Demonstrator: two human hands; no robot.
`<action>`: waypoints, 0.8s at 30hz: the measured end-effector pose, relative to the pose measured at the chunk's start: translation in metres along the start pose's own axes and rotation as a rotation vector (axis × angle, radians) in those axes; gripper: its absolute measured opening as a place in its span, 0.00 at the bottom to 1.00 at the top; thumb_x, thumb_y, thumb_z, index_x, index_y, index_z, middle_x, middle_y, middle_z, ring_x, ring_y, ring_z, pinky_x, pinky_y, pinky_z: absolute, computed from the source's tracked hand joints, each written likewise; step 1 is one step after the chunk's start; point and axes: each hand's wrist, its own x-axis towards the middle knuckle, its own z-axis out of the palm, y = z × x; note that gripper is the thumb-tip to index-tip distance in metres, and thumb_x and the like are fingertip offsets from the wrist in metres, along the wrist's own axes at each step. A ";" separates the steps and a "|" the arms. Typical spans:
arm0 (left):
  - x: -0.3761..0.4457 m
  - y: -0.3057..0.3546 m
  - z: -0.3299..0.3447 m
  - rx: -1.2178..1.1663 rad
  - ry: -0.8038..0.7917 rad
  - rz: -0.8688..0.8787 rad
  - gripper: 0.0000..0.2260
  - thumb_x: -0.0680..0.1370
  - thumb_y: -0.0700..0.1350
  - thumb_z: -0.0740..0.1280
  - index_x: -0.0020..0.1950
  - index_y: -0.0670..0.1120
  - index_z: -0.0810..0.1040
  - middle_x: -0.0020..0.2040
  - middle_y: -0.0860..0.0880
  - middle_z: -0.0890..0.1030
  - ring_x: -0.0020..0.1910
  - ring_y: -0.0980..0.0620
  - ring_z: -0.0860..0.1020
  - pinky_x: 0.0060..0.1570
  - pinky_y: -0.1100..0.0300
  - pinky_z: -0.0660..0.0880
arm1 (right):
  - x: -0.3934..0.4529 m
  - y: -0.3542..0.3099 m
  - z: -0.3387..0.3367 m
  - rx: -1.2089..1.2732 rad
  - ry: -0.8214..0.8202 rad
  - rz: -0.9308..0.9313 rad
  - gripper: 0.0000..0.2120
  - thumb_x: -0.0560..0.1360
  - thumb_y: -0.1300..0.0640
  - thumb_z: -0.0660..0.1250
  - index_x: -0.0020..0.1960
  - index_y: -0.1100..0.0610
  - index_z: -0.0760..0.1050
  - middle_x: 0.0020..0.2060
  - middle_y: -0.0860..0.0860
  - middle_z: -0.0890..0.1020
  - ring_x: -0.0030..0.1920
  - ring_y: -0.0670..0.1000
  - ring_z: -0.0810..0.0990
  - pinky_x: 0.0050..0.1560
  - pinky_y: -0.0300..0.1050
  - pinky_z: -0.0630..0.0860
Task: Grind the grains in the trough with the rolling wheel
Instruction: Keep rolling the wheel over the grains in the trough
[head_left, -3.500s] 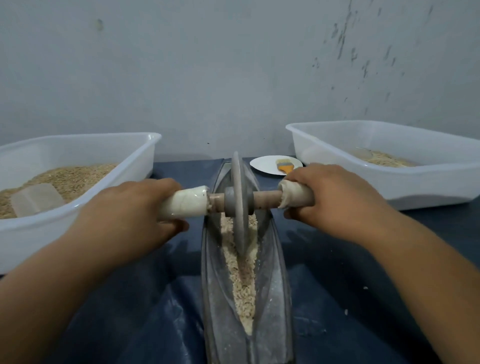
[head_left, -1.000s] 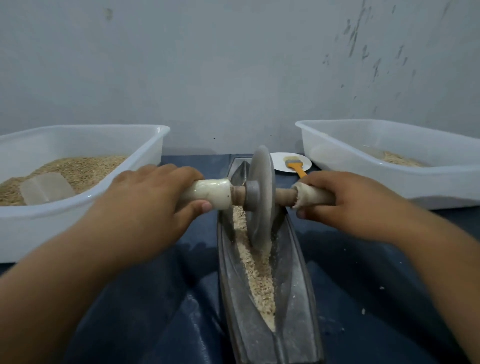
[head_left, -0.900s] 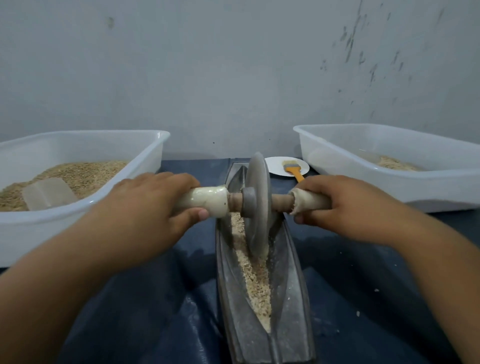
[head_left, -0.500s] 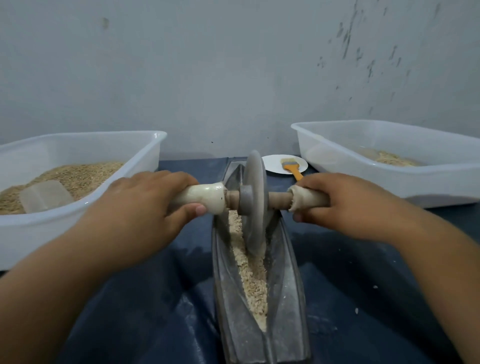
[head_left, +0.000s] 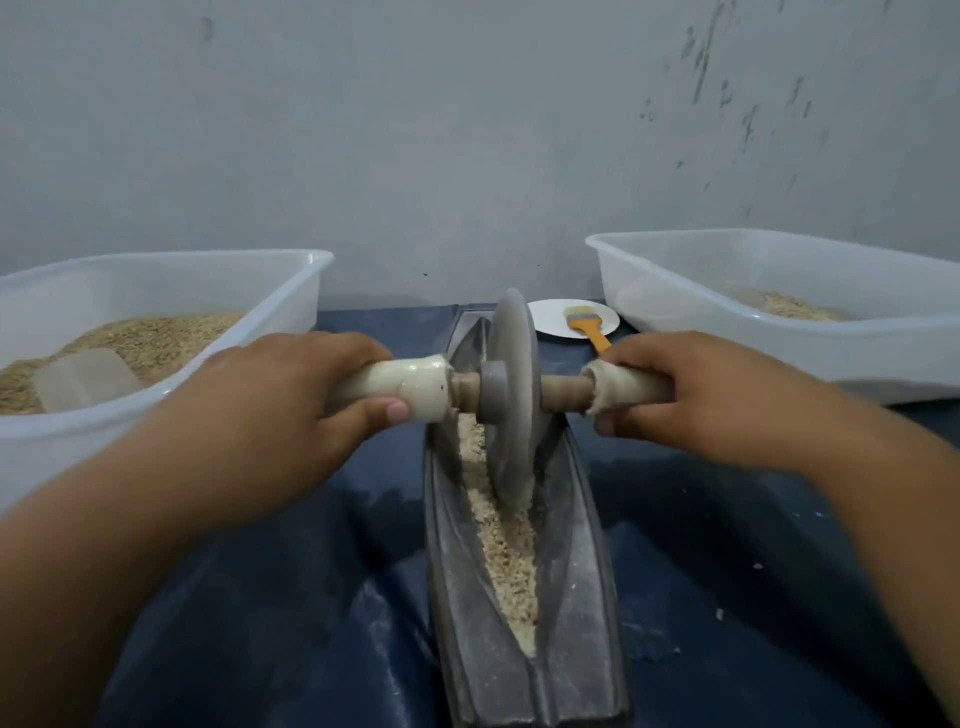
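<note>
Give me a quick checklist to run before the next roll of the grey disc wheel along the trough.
1. Left hand grips the cream-wrapped left handle: ok.
2. Right hand grips the cream-wrapped right handle: ok.
3. Grey stone disc wheel sits inside the long grey metal trough, its edge in the groove: ok.
4. Crushed pale grains lie in the groove ahead of the wheel on the near side: ok.
5. Wheel upright, not leaning: not ok, it tilts slightly.
6. How finely the grains under the wheel are ground: cannot tell.

Head view, close, looking down forward
</note>
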 end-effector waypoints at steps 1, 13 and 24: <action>0.002 0.002 0.003 0.047 0.014 0.002 0.21 0.70 0.69 0.54 0.56 0.61 0.74 0.43 0.58 0.78 0.43 0.56 0.75 0.45 0.51 0.73 | 0.003 -0.002 0.006 -0.045 0.057 0.000 0.11 0.70 0.40 0.73 0.49 0.37 0.76 0.39 0.41 0.79 0.40 0.43 0.77 0.38 0.42 0.70; -0.003 -0.006 -0.013 -0.135 -0.133 -0.040 0.23 0.66 0.77 0.55 0.53 0.68 0.75 0.39 0.62 0.79 0.37 0.60 0.77 0.41 0.52 0.75 | -0.012 -0.003 -0.017 0.040 -0.148 -0.012 0.18 0.64 0.31 0.70 0.51 0.35 0.78 0.39 0.44 0.81 0.36 0.45 0.78 0.40 0.46 0.74; -0.017 -0.005 -0.025 -0.044 -0.053 0.091 0.22 0.66 0.78 0.55 0.52 0.70 0.75 0.40 0.66 0.79 0.37 0.62 0.78 0.31 0.56 0.75 | -0.023 -0.003 -0.028 0.161 -0.392 -0.021 0.24 0.61 0.31 0.72 0.51 0.43 0.81 0.37 0.47 0.82 0.35 0.43 0.80 0.36 0.39 0.73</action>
